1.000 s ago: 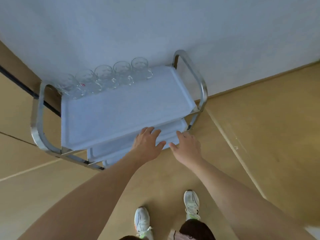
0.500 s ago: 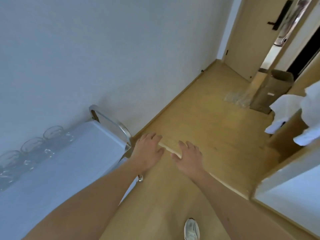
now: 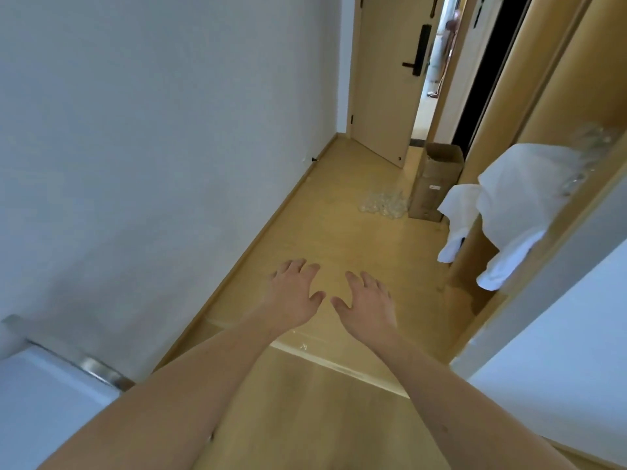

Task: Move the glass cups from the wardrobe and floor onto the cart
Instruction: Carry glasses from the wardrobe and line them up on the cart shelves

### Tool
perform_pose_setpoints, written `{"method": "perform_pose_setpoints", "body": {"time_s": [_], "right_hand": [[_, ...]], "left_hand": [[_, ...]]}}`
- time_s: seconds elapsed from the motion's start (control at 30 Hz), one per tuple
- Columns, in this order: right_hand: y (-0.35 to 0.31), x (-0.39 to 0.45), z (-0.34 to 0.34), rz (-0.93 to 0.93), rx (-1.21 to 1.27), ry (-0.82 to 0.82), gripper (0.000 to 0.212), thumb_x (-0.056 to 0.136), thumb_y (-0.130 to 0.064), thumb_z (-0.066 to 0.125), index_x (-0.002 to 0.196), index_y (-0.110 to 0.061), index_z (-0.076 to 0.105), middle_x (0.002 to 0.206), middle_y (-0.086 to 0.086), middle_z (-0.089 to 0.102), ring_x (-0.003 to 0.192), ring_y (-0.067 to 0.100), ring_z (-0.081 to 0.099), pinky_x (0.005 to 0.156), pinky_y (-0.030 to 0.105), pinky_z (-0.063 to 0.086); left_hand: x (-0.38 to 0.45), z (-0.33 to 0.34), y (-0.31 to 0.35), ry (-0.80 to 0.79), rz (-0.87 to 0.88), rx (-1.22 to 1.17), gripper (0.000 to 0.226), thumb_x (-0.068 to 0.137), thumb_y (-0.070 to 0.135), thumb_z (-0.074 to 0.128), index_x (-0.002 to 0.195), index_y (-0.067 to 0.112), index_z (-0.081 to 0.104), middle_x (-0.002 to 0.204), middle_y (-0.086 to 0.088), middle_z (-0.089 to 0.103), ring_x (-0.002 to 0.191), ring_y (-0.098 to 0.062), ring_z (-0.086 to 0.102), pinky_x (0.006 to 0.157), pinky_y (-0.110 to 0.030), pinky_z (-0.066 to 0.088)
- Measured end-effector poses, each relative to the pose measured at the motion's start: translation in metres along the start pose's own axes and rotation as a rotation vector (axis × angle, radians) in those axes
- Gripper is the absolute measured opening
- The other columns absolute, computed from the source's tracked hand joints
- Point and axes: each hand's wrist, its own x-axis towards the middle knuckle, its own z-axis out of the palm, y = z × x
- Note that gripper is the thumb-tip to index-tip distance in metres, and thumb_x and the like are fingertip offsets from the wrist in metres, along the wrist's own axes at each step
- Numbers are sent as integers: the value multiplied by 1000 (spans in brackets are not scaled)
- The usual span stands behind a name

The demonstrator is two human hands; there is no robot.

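Observation:
A cluster of several glass cups stands on the wooden floor far ahead, beside a cardboard box. More glass cups show blurred on a wardrobe shelf at the right, above hanging white cloth. Only a corner of the white cart with its steel handle shows at the bottom left. My left hand and my right hand are stretched out in front of me over the floor, side by side, fingers spread, holding nothing.
A white wall runs along the left. An upright cardboard box stands by a half-open wooden door. White cloths hang from the open wardrobe on the right. A white panel fills the near right.
The view has swung from the cart towards the corridor. The cart with its row of cups has slid out to the bottom left, and the floor cups and wardrobe came into sight. Both hands stay empty.

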Motion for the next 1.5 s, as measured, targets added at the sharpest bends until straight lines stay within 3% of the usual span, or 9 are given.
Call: {"method": "perform_pose_setpoints", "body": {"time_s": [0.4, 0.77, 1.03, 1.27, 1.5], "right_hand": [[48, 117, -35, 172, -5, 75, 68, 99, -56, 49, 157, -25, 29, 162, 9, 30, 146, 34, 30, 115, 49, 31], [31, 258, -62, 393, -49, 190, 67, 100, -55, 48, 156, -25, 30, 161, 4, 32, 144, 31, 33, 115, 46, 34], [28, 321, -64, 543, -28, 232, 69, 98, -58, 50, 156, -27, 31, 162, 5, 30, 146, 32, 30, 116, 47, 32], [67, 363, -81, 618, -13, 264, 69, 96, -59, 52, 154, -27, 33, 157, 2, 38, 143, 30, 33, 115, 46, 34], [138, 424, -104, 637, 16, 297, 70, 96, -58, 52, 155, -28, 32, 160, 1, 35, 146, 31, 30, 116, 48, 33]], "left_hand": [[162, -9, 16, -14, 188, 37, 66, 98, 49, 53, 156, 26, 32, 163, -8, 29, 150, -29, 23, 119, -48, 29], [351, -26, -8, -65, 447, 22, 65, 97, 50, 54, 154, 26, 34, 162, -8, 30, 148, -29, 25, 117, -47, 32], [445, -30, -3, -131, 595, -22, 67, 96, 48, 56, 155, 25, 35, 163, -9, 29, 150, -29, 22, 117, -48, 30], [506, -13, 20, -180, 656, -23, 67, 96, 51, 55, 155, 27, 34, 163, -8, 27, 150, -29, 20, 118, -47, 29], [583, -10, 77, -126, 689, -7, 67, 94, 52, 57, 153, 29, 36, 163, -7, 28, 150, -28, 22, 117, -47, 32]]}}
